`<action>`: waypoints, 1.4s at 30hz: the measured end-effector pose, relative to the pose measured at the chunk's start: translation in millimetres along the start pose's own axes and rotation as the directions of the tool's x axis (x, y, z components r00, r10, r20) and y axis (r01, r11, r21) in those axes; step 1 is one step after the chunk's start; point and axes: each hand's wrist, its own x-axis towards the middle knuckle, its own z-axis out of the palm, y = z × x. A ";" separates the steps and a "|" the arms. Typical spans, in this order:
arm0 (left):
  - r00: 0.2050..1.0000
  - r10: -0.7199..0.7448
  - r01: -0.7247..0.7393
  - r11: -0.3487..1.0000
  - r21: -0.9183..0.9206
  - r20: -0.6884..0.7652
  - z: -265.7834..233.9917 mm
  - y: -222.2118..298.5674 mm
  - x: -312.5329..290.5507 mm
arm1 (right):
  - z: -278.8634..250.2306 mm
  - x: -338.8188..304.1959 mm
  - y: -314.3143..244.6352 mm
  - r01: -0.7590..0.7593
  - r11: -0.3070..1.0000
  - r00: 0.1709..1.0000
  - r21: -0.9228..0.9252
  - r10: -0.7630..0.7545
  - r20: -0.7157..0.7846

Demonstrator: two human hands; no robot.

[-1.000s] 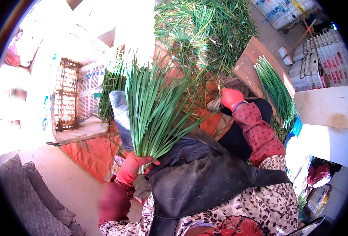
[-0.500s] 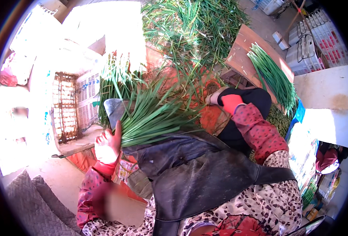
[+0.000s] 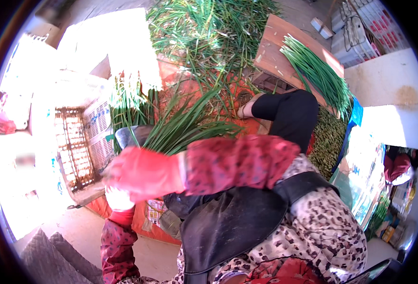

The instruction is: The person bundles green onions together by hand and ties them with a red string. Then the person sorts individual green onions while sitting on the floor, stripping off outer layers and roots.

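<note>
Fingers of the right hand [image 3: 142, 174] overlap the left hand [image 3: 119, 199] on my feed; I cannot tell how far either's are open or what they grip. Green leaves [image 3: 185, 128] fan out just beyond the right fingers, the wooden tabletop [image 3: 267, 49] well to their right.

Leaf bunch [image 3: 173, 136]: base hidden behind right hand [image 3: 135, 174].

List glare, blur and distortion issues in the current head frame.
Head view: left side blown out around the pale crate, glare whitening the left hand; right hand looks smeared, hiding any grip on the green leaves; black fisheye border, colour fringing at left rim; wooden board reads clearer.
</note>
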 end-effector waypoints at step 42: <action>0.871 0.488 -0.384 0.616 0.688 0.048 -240.0 30.7 348.4 | -207.5 -246.7 8.3 -0.833 0.510 0.544 -0.214 0.825 -0.154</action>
